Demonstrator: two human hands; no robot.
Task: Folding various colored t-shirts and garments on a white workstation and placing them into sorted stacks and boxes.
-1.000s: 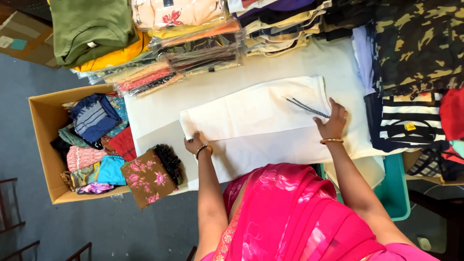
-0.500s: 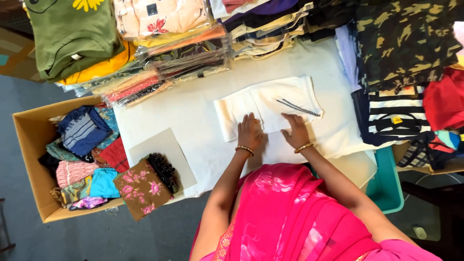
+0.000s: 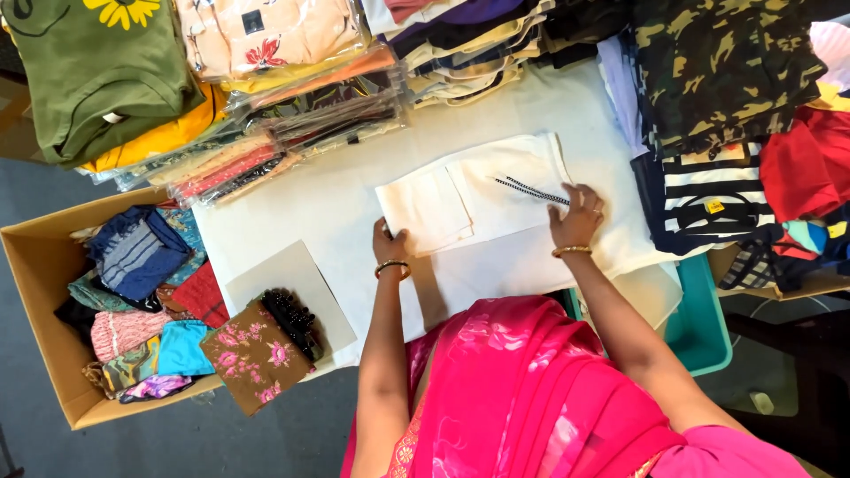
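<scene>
On the white-covered table (image 3: 354,204), centre: folded cream garment (image 3: 474,190), long axis running left to right, striped drawstring (image 3: 531,189) on top. Left hand (image 3: 390,248) at its lower left corner, fingers flat on the cloth edge, gripping nothing visible. Right hand (image 3: 577,217) at the right end, fingertips pressed by the drawstring; whether they pinch it cannot be told. Around: bagged clothes stacks (image 3: 292,115), camouflage pile (image 3: 717,71), cardboard box (image 3: 44,292) of garments. Table's near edge hidden by pink clothing.

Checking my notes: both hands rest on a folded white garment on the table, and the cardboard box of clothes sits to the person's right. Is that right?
Not quite: the head view shows the cardboard box to the person's left. The left hand and right hand do rest on the folded white garment on the table.
</scene>
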